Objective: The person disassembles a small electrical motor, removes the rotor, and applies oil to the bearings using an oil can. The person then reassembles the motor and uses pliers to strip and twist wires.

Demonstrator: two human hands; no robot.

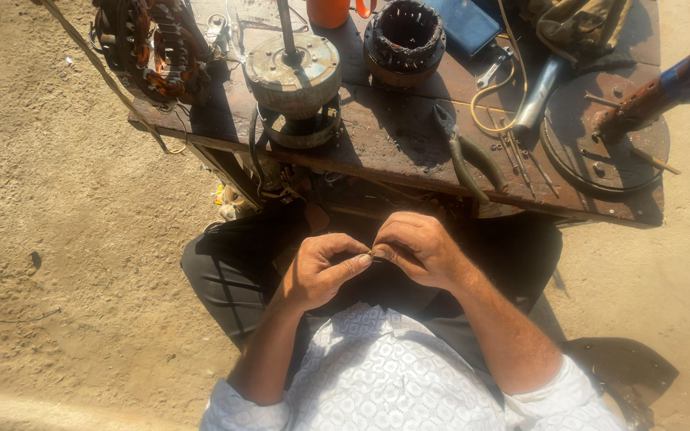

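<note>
Left hand (319,271): I pinch a tiny metal piece (370,254) between thumb and forefinger.
Right hand (418,246): my fingertips pinch the same piece.
Nearby: pliers (465,153) on the wooden table (393,128).

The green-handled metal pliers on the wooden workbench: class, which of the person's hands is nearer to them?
Right. The right hand sits just below the green-handled metal pliers, near the handle ends. The left hand lies lower and further left, its fingertips meeting the right hand's.

A white shirt (385,375) with a fine geometric pattern is worn, above dark trousers (229,275) — faintly lined. At the dark brown bench's (393,136) front edge, olive-handled pliers (469,156) are seen — an orange container (327,11) at the far edge.
</note>
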